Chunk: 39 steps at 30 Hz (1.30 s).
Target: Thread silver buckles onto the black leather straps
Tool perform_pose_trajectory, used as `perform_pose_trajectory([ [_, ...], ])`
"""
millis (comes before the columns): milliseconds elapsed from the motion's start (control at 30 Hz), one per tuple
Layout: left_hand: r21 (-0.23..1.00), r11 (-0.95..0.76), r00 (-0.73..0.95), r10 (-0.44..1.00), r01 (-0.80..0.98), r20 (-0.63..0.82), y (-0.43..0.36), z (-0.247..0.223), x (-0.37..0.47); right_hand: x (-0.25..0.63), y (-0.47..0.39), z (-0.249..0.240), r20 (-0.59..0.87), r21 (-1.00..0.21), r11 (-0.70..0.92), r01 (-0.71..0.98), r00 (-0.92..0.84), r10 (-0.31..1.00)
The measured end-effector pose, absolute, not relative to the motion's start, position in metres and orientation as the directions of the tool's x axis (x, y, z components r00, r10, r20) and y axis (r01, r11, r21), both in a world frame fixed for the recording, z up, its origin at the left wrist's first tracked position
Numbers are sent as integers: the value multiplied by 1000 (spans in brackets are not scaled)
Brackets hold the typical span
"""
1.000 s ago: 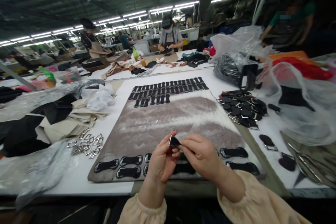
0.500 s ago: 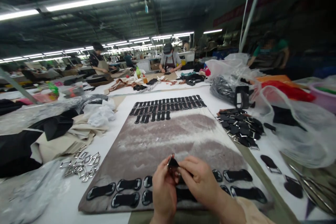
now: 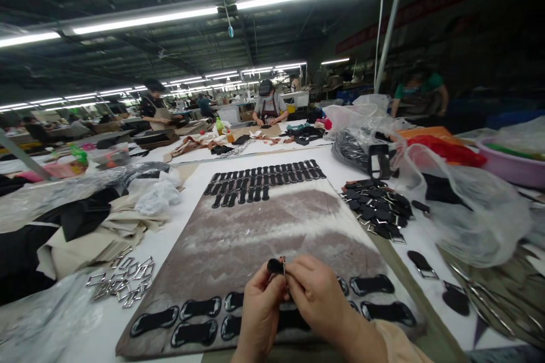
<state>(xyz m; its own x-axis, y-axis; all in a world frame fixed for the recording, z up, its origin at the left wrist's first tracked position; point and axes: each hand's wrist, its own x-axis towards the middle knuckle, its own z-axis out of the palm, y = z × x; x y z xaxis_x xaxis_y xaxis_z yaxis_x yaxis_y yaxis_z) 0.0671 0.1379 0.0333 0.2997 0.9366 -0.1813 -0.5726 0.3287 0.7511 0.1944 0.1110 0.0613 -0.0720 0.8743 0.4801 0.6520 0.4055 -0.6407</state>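
Low in the centre of the head view, my left hand [image 3: 264, 307] pinches a small black piece [image 3: 276, 266], whose rounded end sticks up. My right hand [image 3: 314, 294] is closed against it from the right, with fingers on the piece and a thin metal ring [image 3: 284, 264]. Under both hands lies a grey-brown board [image 3: 255, 238]. Black bone-shaped pieces [image 3: 154, 321] with shiny ends lie along its near edge, some partly hidden by my hands. Rows of similar pieces [image 3: 264, 177] cover its far end.
Metal rectangular rings [image 3: 121, 281] are heaped on the left. On the right are a pile of black tabs with rings [image 3: 377, 207], two loose tabs [image 3: 420, 264], scissors [image 3: 481, 300] and clear plastic bags [image 3: 472, 210]. Cloth [image 3: 85, 238] lies left; people work at tables beyond.
The black piece's rounded end now points up and left, with the metal ring upright beside it. My hands have closed in around it. The whole view has shifted slightly.
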Motion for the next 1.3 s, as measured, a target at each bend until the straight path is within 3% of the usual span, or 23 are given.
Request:
perform_pose_trajectory([
  [233, 743, 372, 371, 911, -557, -177, 139, 42, 64, 199, 110, 71, 308, -874, 259, 412, 55, 950],
  [533, 628, 520, 577, 805, -580, -133, 134, 41, 56, 206, 110, 75, 224, -973, 229, 21, -137, 965],
  [867, 651, 509, 556, 816, -563, -157, 133, 40, 56, 211, 110, 75, 177, -981, 187, 47, -159, 971],
  [933, 653, 475, 498, 851, -590, -169, 136, 41, 56, 211, 114, 71, 114, -991, 119, 58, -89, 990],
  [1033, 684, 401, 380, 905, -609, -191, 140, 42, 59, 209, 117, 67, 7, -998, 3, -59, -59, 998],
  [1133, 781, 261, 212, 963, -567, -167, 141, 42, 65, 204, 114, 67, 44, -991, 28, -132, -126, 991],
  [1233, 896, 126, 74, 992, -425, -104, 138, 37, 68, 198, 109, 70, 128, -990, 132, 45, -79, 989],
  [1300, 952, 27, 82, 997, -304, -3, 135, 33, 67, 194, 107, 71, 153, -970, 156, 185, -30, 988],
])
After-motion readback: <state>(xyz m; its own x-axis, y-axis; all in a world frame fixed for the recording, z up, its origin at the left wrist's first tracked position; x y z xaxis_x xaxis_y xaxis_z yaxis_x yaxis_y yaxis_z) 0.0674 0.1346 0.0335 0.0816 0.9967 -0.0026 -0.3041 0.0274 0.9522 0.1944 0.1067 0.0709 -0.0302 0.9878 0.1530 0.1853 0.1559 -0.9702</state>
